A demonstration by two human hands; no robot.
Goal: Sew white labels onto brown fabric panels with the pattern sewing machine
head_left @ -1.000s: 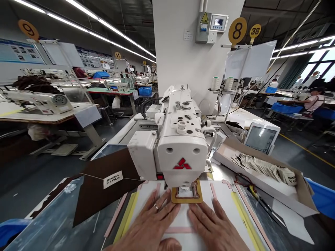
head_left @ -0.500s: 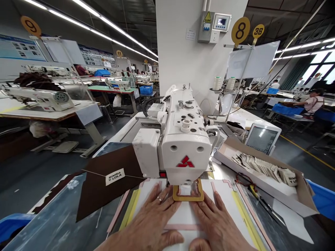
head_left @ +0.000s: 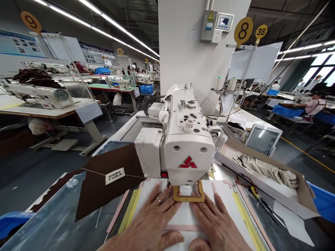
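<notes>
My left hand lies flat, fingers stretched forward, on a white sheet edged with pink and yellow strips. On the same sheet, my right hand rests flat too, its fingers spread. Between the fingertips of both hands sits a brass-coloured clamp frame, under the head of a white sewing machine with a red emblem. To the left, a dark brown fabric piece carries a cream label reading "BIMBA Y LOLA", with a pale thread across it.
Right of the sheet lie yellow-and-black thread snips and a white paper scrap. A cardboard box holds many cream labels. Behind it stands a control screen. A seated person is far right.
Both hands stay flat in nearly the same place on the sheet. The view has shifted slightly, so the machine appears a little further right.
</notes>
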